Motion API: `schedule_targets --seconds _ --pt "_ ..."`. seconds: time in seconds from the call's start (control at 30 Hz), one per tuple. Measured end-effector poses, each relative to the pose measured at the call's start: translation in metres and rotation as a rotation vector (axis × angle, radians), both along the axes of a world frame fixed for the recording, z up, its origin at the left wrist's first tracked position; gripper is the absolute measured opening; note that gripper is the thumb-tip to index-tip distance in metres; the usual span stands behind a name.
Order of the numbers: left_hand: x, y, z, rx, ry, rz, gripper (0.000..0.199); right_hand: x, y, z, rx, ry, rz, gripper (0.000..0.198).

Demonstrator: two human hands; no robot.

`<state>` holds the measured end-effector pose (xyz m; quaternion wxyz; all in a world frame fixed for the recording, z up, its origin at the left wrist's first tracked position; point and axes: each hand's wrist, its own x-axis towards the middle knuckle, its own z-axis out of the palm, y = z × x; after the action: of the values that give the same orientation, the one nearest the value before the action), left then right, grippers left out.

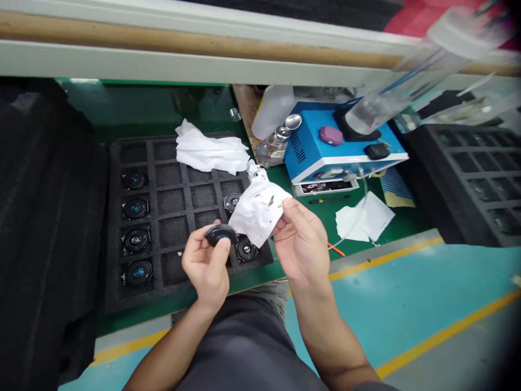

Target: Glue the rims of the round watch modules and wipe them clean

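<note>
Between the thumb and fingers of my left hand (207, 266) is a round black watch case (220, 234), tilted almost edge-on. My right hand (303, 239) pinches a white wipe (260, 209) marked with black smudges, its near edge hanging close beside the watch case. Both are held above a black foam tray (171, 231) divided into square pockets. Several similar watch cases (137, 240) sit in the tray's left column, and two more (247, 248) lie in its right column, partly behind the wipe. Across the tray's back rests a crumpled white cloth (211, 149).
Behind the wipe stand a pump-top bottle (274, 144) and a white plastic bottle (272, 111). A blue machine (342, 146) is at the back right, with white sheets (366, 217) before it. Dark foam stacks (44, 228) rise at left; another foam tray (480, 179) is at right.
</note>
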<state>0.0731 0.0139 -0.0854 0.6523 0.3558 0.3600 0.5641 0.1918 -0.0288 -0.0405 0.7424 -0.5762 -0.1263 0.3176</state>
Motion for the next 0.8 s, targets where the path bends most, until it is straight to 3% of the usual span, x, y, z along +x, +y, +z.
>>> schedule_targets --seconds 0.1,0.2,0.33,0.47,0.57,0.67,0.8 --pt "-0.002 0.0 0.009 0.02 -0.037 -0.089 0.028 -0.001 -0.006 -0.005 -0.046 0.1 0.111 0.025" --pt "0.002 0.002 0.014 -0.059 -0.088 -0.208 0.029 -0.005 -0.011 -0.007 -0.029 0.196 0.176 0.024" --pt "0.007 0.004 0.013 -0.103 -0.098 -0.182 0.029 -0.007 -0.02 -0.009 0.014 0.177 0.227 0.032" --pt "0.009 0.003 0.011 -0.084 -0.054 -0.178 0.029 -0.007 -0.028 -0.013 -0.046 0.103 0.207 0.026" --pt "0.011 0.0 0.011 -0.074 -0.034 -0.202 0.028 -0.01 -0.031 -0.017 -0.034 -0.068 0.003 0.019" --pt "0.012 -0.002 0.007 -0.057 -0.018 -0.233 0.025 -0.016 -0.029 -0.02 -0.02 -0.372 -0.21 0.008" --pt "0.012 -0.004 -0.001 0.057 0.035 -0.281 0.019 -0.027 -0.02 -0.026 0.012 -0.762 -0.205 0.009"
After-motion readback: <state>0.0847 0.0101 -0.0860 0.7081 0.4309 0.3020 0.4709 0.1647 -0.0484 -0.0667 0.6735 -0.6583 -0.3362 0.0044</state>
